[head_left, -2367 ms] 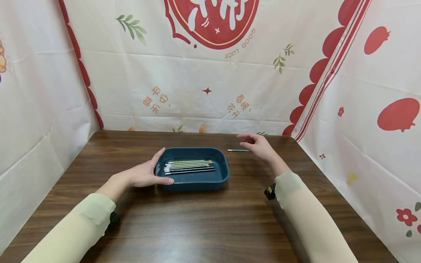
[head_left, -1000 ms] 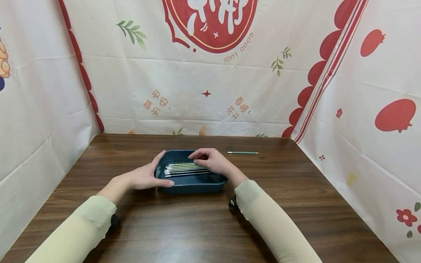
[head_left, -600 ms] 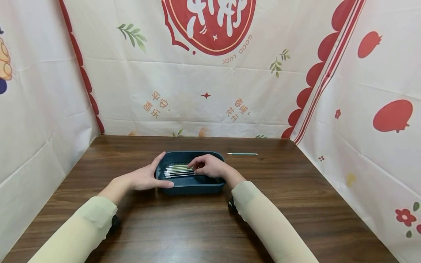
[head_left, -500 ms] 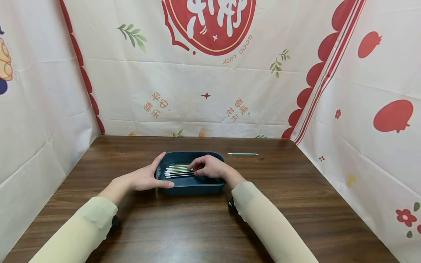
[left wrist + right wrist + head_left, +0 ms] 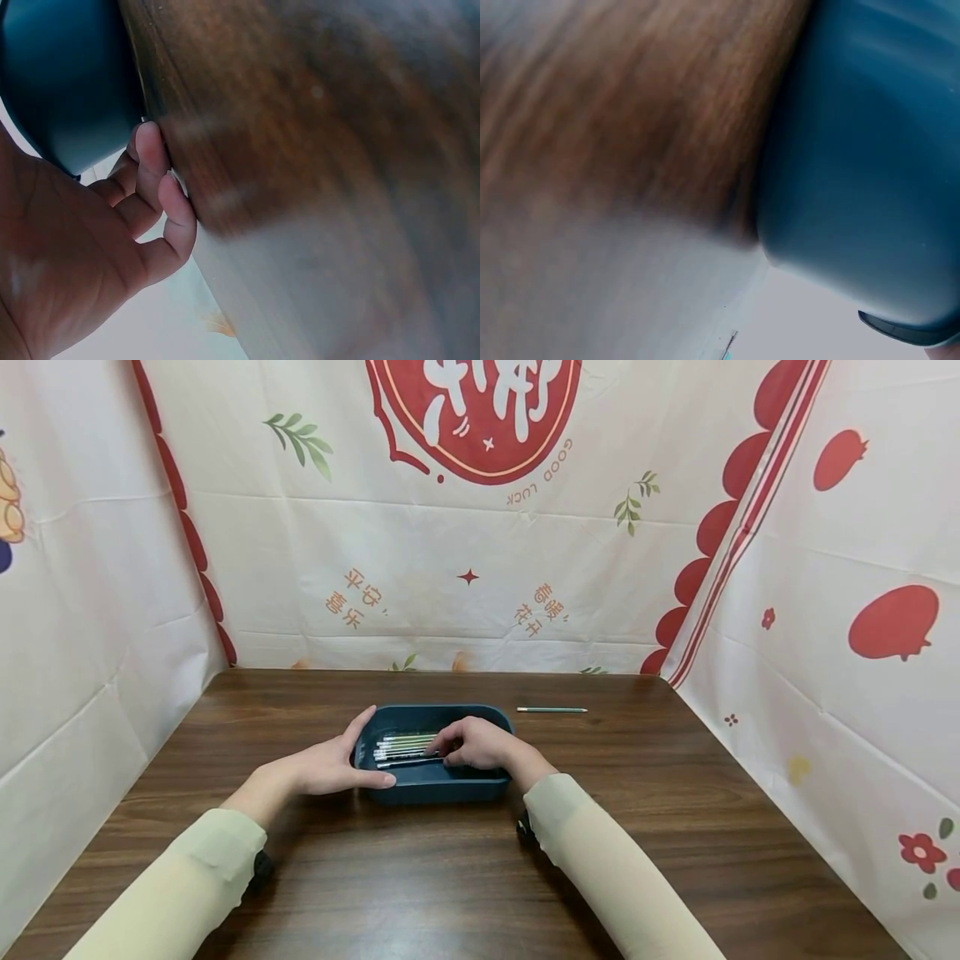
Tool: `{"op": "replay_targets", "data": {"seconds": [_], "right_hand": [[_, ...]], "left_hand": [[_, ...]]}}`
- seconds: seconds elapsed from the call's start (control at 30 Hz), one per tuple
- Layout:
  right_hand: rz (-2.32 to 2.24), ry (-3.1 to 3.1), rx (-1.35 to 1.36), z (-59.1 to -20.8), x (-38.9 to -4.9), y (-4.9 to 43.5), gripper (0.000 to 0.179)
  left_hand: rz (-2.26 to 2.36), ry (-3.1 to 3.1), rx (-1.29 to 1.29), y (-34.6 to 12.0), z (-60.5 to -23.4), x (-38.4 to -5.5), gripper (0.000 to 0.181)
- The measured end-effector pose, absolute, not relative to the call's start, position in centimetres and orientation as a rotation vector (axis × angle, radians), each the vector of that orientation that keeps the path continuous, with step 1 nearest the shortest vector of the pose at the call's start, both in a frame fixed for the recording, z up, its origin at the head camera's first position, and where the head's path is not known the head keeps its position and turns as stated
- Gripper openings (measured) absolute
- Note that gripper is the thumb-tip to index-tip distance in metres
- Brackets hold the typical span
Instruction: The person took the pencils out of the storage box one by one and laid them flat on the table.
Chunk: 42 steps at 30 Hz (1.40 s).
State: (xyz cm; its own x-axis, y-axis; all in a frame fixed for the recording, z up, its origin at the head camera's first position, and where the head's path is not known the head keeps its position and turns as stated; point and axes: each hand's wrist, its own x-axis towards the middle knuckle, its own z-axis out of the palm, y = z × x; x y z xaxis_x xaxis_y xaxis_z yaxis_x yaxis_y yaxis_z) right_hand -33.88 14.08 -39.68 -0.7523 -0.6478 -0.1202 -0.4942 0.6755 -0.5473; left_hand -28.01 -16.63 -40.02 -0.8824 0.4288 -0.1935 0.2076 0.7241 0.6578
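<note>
Cloth (image 5: pixel 435 527) dominates, pale with leaf and fruit prints, hung at 12 o'clock and down both flanks, its big red emblem (image 5: pixel 487 418) sitting high at 12. Below it stretches the dark wood-grain table (image 5: pixel 420 877), broad and shiny toward 6. Two pale sleeves frame the action: the left sleeve (image 5: pixel 172 885) slants across at 8 o'clock, the right sleeve (image 5: pixel 615 868) at 4.

And right there between them, the blue bin (image 5: pixel 450 792), flat on the table, long sides facing 12 and 6! The left hand (image 5: pixel 330 764) has its 9 o'clock end, spread wide, thumb over the near rim, forefinger out at the 11 o'clock corner; down low, the left wrist view catches other fingers bent beside the bin. Over to the right hand (image 5: pixel 480 747), dipped inside the bin's 3 o'clock half, fingers bent, thumb and fingertips right at the pencils. Is it pinching one? Cannot tell; the hand covers their far ends.

Those pencils (image 5: pixel 405 747) lie side by side on the bin's floor, pale ends at 9 o'clock, the nearest slightly askew. And out on the table, between 2 and 3 o'clock from the bin, one lone green pencil (image 5: pixel 552 710), lying flat, well apart from both hands.
</note>
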Motion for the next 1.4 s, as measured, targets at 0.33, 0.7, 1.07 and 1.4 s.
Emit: {"op": "replay_targets", "data": {"seconds": [0.33, 0.7, 1.07, 1.4], "right_hand": [[-0.62, 2.635, -0.949, -39.93, -33.92, 13.9, 0.029], [-0.581, 2.673, -0.981, -40.09, -33.89, 13.86, 0.028], [-0.696, 2.617, -1.012, -40.15, -33.63, 13.9, 0.031], [-0.759, 2.602, -1.001, -40.01, -33.74, 13.81, 0.03]], "left_hand": [[0.925, 2.6, 0.498, -16.73, -40.1, -28.05, 0.131], [0.914, 2.607, 0.493, -16.72, -40.02, -27.97, 0.132], [0.924, 2.601, 0.496, -16.64, -40.26, -27.93, 0.13], [0.925, 2.597, 0.48, -16.86, -40.31, -28.07, 0.131]]}}
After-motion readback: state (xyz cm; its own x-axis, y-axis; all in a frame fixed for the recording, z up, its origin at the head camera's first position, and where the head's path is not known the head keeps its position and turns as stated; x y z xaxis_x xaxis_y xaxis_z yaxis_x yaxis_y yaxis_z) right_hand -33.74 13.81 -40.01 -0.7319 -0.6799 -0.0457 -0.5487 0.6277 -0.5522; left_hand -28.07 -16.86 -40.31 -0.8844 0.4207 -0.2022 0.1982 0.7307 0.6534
